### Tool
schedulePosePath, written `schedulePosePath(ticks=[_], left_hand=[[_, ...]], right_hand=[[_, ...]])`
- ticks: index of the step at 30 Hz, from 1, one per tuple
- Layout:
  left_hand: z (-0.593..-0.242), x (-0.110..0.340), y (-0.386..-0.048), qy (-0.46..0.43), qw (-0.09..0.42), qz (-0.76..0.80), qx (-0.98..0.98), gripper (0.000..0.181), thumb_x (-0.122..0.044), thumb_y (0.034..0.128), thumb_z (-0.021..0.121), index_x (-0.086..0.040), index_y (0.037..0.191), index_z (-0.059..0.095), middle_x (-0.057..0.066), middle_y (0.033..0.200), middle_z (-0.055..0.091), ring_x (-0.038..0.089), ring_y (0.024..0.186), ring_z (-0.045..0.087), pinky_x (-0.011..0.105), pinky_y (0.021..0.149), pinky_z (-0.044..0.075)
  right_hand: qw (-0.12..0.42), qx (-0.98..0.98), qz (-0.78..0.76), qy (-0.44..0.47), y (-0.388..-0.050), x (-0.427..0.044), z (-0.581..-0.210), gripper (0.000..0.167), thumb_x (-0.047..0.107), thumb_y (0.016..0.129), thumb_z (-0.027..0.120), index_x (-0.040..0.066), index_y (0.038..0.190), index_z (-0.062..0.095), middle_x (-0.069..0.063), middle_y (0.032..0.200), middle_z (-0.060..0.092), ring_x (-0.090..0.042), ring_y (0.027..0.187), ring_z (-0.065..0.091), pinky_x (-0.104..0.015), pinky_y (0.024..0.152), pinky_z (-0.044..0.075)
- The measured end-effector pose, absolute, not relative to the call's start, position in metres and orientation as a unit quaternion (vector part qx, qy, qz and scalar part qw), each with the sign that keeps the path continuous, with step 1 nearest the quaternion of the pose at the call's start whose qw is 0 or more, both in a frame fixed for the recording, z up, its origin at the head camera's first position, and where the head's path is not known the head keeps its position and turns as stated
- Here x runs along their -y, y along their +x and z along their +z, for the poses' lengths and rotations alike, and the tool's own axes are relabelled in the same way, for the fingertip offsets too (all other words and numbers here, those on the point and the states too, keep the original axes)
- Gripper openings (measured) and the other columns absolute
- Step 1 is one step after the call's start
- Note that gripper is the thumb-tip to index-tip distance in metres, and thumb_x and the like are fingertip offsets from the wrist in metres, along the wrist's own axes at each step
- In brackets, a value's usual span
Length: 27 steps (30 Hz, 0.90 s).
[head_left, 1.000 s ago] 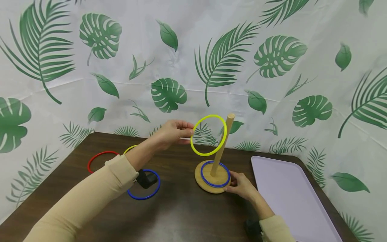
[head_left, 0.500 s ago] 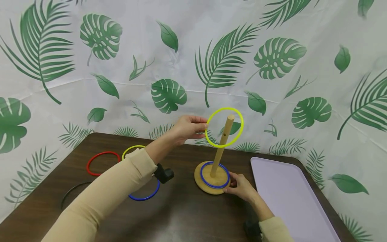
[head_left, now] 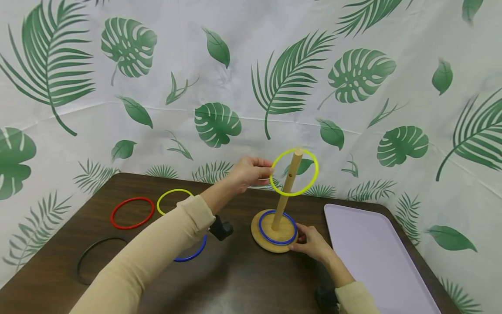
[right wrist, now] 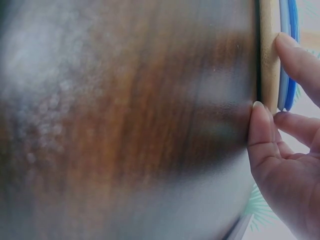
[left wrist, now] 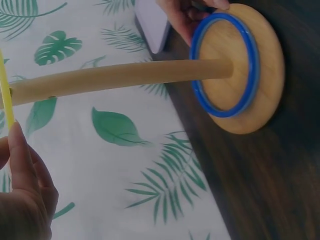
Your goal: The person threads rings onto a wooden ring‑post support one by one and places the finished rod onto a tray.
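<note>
My left hand (head_left: pixel 252 173) pinches the left edge of a yellow ring (head_left: pixel 316 174), which surrounds the upper part of the wooden post (head_left: pixel 289 185) in the head view. The left wrist view shows the same ring (left wrist: pixel 6 90) between thumb and fingers of the left hand (left wrist: pixel 25 185), at the post's tip. Around the foot of the post a blue ring (head_left: pixel 295 235) lies on the round wooden base (head_left: pixel 256 231). My right hand (head_left: pixel 313 243) grips the base's right edge; in the right wrist view its fingers (right wrist: pixel 295 57) and thumb hold the rim (right wrist: pixel 270 60).
On the table's left lie a red ring (head_left: pixel 132 227), another yellow ring (head_left: pixel 158 203), a black ring (head_left: pixel 88 249) and another blue ring (head_left: pixel 196 255), the latter partly behind my left sleeve. A lilac tray (head_left: pixel 364 244) lies at the right. A leaf-patterned cloth (head_left: pixel 243 52) hangs behind the table.
My left hand has carried the yellow ring rightward, from left of the post to around its top in the head view, and lowered it slightly in the last half second. My right hand stays on the base.
</note>
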<state>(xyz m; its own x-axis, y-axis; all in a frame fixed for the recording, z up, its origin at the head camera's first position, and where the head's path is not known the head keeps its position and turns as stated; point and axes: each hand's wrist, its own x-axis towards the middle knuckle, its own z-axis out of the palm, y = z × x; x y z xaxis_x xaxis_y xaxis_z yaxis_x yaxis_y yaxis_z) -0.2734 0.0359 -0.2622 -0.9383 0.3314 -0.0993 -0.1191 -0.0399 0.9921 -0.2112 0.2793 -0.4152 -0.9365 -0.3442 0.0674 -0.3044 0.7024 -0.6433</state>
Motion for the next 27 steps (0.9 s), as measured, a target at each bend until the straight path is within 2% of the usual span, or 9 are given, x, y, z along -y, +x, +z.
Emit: schedulePosePath(ticks=[3, 10, 14, 22, 27], left_hand=[[-0.271, -0.037, -0.276, 0.069, 0.159, 0.712, -0.680, 0.020, -0.003, 0.0901, 0.061, 0.005, 0.109, 0.061, 0.010, 0.090, 0.061, 0.011, 0.072, 0.061, 0.027, 0.071, 0.058], [-0.308, -0.037, -0.278, 0.047, 0.171, 0.680, -0.712, 0.020, -0.001, 0.0894, 0.061, 0.006, 0.108, 0.063, 0.008, 0.085, 0.063, 0.010, 0.063, 0.059, 0.019, 0.058, 0.056], [-0.334, -0.035, -0.275, 0.025, 0.175, 0.652, -0.738, 0.018, -0.001, 0.0881, 0.063, 0.005, 0.105, 0.064, 0.008, 0.085, 0.064, 0.009, 0.061, 0.059, 0.022, 0.060, 0.057], [-0.371, -0.039, -0.273, -0.003, 0.171, 0.623, -0.763, 0.014, 0.002, 0.0851, 0.063, 0.005, 0.098, 0.067, 0.009, 0.080, 0.064, 0.008, 0.051, 0.058, 0.033, 0.072, 0.059], [-0.381, -0.043, -0.273, -0.002, 0.167, 0.608, -0.776, 0.013, 0.004, 0.0830, 0.063, 0.006, 0.095, 0.068, 0.009, 0.080, 0.062, 0.008, 0.049, 0.057, 0.029, 0.066, 0.059]], right_hand=[[0.033, -0.922, -0.347, -0.172, -0.210, -0.279, -0.415, 0.071, 0.011, 0.075, 0.078, -0.021, 0.126, 0.042, -0.028, 0.112, 0.060, -0.026, 0.086, 0.062, -0.031, 0.073, 0.054], [0.032, -0.917, -0.347, -0.192, -0.214, -0.281, -0.416, 0.068, 0.011, 0.076, 0.077, -0.020, 0.126, 0.044, -0.026, 0.109, 0.063, -0.026, 0.086, 0.063, -0.030, 0.074, 0.054], [0.030, -0.917, -0.345, -0.197, -0.215, -0.282, -0.416, 0.065, 0.012, 0.077, 0.077, -0.017, 0.125, 0.047, -0.023, 0.108, 0.064, -0.025, 0.087, 0.063, -0.029, 0.075, 0.053], [0.037, -0.914, -0.356, -0.190, -0.215, -0.282, -0.416, 0.059, 0.012, 0.076, 0.078, -0.013, 0.122, 0.052, -0.020, 0.103, 0.065, -0.021, 0.084, 0.062, -0.025, 0.071, 0.053], [0.033, -0.911, -0.358, -0.201, -0.216, -0.282, -0.417, 0.051, 0.012, 0.076, 0.078, -0.012, 0.116, 0.056, -0.019, 0.100, 0.066, -0.023, 0.084, 0.063, -0.029, 0.071, 0.055]])
